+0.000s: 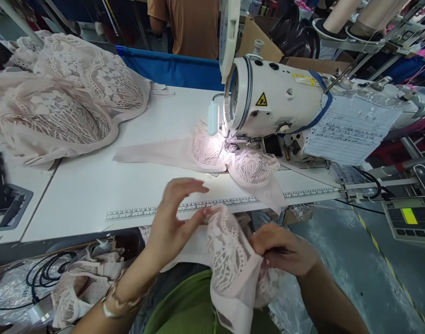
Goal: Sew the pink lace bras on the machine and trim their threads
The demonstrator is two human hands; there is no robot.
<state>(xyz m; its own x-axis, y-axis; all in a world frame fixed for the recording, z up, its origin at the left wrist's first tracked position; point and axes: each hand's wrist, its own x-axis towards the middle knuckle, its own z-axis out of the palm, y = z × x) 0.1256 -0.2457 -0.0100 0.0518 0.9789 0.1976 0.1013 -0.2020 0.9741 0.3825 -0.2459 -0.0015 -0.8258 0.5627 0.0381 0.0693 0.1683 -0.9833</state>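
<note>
A pale pink lace bra (229, 264) hangs over my lap, below the table's front edge. My right hand (285, 248) is closed on its right side, fingers bunched in the fabric. My left hand (174, 218) is open, its fingers curved and apart from the thumb. That thumb's tip is at the bra's upper lace edge; whether it touches is unclear. A second lace bra (252, 167) lies spread on the table under the lit needle area of the white sewing machine (278, 95), beyond my hands.
A large pile of lace bras (66, 97) covers the table's left part. A printed ruler strip (212, 202) runs along the front edge of the white table (83, 185). More bras (83, 287) sit low at left beside coiled black cable. A person (188, 28) is behind the blue barrier (174, 67).
</note>
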